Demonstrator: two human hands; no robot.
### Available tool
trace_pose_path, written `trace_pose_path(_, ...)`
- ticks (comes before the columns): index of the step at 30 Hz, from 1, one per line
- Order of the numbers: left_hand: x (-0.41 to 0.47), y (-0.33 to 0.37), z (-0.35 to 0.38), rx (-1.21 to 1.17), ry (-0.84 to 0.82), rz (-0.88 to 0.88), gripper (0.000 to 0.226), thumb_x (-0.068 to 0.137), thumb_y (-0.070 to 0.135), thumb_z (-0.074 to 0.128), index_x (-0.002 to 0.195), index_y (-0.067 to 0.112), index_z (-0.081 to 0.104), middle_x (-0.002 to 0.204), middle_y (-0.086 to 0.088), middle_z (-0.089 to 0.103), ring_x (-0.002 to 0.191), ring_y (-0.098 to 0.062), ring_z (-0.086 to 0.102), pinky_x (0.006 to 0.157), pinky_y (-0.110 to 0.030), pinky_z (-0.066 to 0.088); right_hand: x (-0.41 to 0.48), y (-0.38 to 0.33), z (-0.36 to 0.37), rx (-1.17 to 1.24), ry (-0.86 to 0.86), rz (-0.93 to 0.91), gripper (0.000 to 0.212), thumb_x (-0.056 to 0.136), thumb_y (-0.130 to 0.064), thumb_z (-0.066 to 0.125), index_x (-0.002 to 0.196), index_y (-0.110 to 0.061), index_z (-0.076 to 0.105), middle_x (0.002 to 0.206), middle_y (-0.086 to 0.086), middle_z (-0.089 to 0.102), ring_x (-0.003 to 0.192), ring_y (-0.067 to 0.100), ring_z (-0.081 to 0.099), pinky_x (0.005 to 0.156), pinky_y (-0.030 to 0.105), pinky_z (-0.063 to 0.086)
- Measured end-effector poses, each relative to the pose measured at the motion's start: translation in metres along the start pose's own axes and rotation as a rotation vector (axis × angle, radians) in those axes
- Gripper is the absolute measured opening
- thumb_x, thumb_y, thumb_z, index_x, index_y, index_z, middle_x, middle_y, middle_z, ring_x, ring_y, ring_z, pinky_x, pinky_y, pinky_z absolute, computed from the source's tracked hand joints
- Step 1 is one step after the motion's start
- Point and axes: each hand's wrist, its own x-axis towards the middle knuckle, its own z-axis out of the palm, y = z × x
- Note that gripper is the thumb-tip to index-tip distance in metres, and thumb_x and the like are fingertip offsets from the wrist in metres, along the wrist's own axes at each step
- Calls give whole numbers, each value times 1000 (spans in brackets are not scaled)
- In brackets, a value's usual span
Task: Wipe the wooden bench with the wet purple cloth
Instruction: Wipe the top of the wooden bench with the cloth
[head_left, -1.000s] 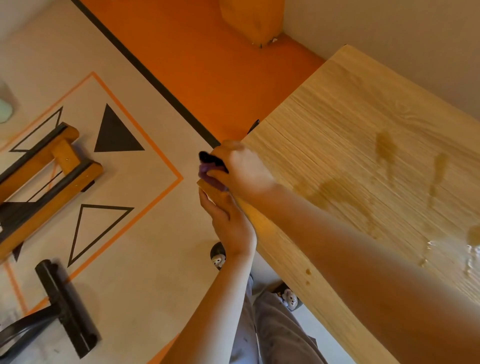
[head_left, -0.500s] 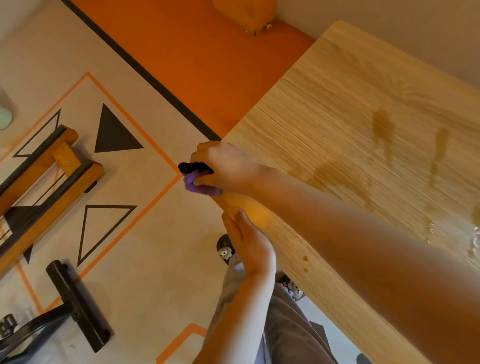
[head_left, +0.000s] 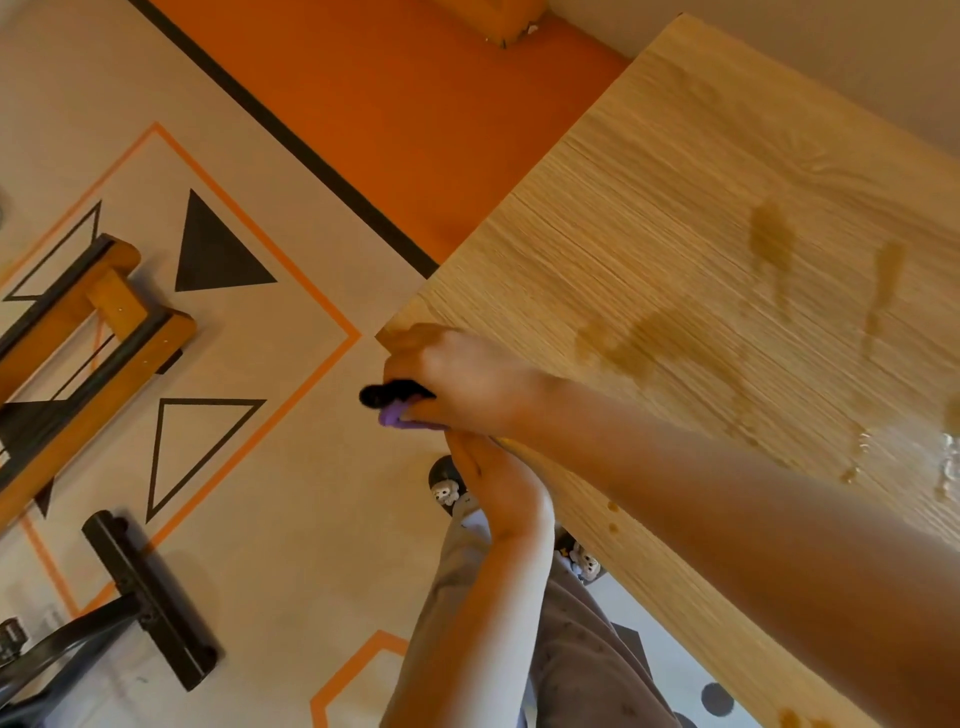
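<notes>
Head view: the right hand (head_left: 457, 379) sits at the near-left corner of the wooden bench (head_left: 675, 208). Its fingers are clenched around the bunched purple cloth (head_left: 400, 418), together with a small black object (head_left: 389, 395) that I cannot identify. The cloth pokes out just past the bench's near edge, more off the top than on it. The left hand (head_left: 498, 488) is just below, against the near edge. Its fingers look extended, reaching up under the right hand, with the tips hidden and nothing visibly held.

Brown wet streaks (head_left: 769, 244) mark the middle of the top, and a glistening puddle (head_left: 950, 457) lies toward its right. Small drips (head_left: 613, 506) spot the face of the near edge. On the patterned floor mat (head_left: 291, 519) under that edge are slippers with animal faces (head_left: 447, 491).

The main risk is run-off. With the cloth already overhanging the corner, a stroke toward the edge would likely push dirty water over the side, past the left hand and onto the slippers and mat. A wad this tight probably touches little wood, so the streaks may smear rather than lift. The black object could also slip out.
</notes>
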Motion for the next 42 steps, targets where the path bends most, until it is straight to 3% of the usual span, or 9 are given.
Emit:
trace_pose_path(3, -2, 1, 2, -13, -42, 75, 40, 106, 30, 26, 138, 17, 46, 132, -12, 58, 120, -26, 56, 92, -27, 50, -2, 7, -5, 39, 50, 9, 24, 88, -25, 61, 108, -10, 63, 102, -1, 56, 92, 13, 48, 81, 31, 44)
trace_pose_path(6, -1, -2, -1, 15, -116, 120, 30, 105, 39, 20, 120, 38, 46, 109, 11, 60, 97, -6, 61, 71, -15, 49, -6, 24, -21, 28, 174, 114, 34, 90, -29, 60, 120, -14, 59, 113, 1, 59, 102, 15, 54, 87, 30, 45)
trace_pose_path(12, 9, 2, -10, 73, -154, 151, 37, 105, 38, 22, 124, 28, 51, 116, 3, 60, 102, -9, 60, 89, -27, 48, -49, 46, -42, 57, 477, 411, 19, 86, -25, 65, 103, -17, 64, 99, -4, 56, 86, 9, 53, 64, 13, 38)
trace_pose_path(15, 37, 18, -19, 103, -81, 211, 35, 106, 33, 26, 112, 8, 50, 93, -2, 60, 78, -12, 60, 63, -20, 51, -51, 23, -20, 14, 421, 339, 15, 88, -26, 63, 101, -20, 66, 95, -6, 52, 84, 6, 48, 64, 12, 34)
trace_pose_path(22, 106, 78, -25, 400, -165, 436, 15, 101, 33, 43, 106, 21, 49, 106, -2, 58, 86, -12, 60, 74, -29, 49, -45, 4, -4, -25, 284, 269, 23, 91, -28, 58, 106, -11, 63, 88, -4, 46, 87, 17, 47, 67, 28, 37)
trace_pose_path(26, 124, 103, -8, 755, -316, 666, 23, 101, 34, 44, 103, 16, 58, 89, 7, 58, 82, -8, 54, 65, -9, 42, -55, 31, -32, 58, 421, 413, 16, 89, -23, 60, 103, -16, 65, 95, -4, 52, 88, 14, 51, 65, 23, 41)
trace_pose_path(32, 126, 107, 6, 1081, -284, 751, 42, 103, 35, 35, 64, 23, 46, 59, 4, 46, 56, -13, 44, 52, -28, 28, -57, 10, -21, -1, 414, 477, 16, 90, -21, 57, 105, -14, 61, 102, 1, 52, 92, 19, 54, 70, 27, 43)
trace_pose_path(36, 125, 105, 3, 1084, -254, 852, 42, 103, 32, 34, 62, 25, 41, 59, 5, 47, 54, -9, 44, 49, -28, 26, -57, -26, 13, 2, 349, 328, 27, 94, -30, 54, 112, -13, 63, 98, 3, 54, 97, 21, 53, 73, 31, 44)
trace_pose_path(42, 125, 111, 2, 1222, -370, 977, 33, 104, 34, 34, 78, 23, 51, 61, 8, 49, 56, -8, 46, 49, -26, 26, -69, 18, -22, -31, 437, 436, 25, 92, -25, 56, 113, -12, 59, 107, 4, 56, 100, 22, 54, 76, 31, 46)
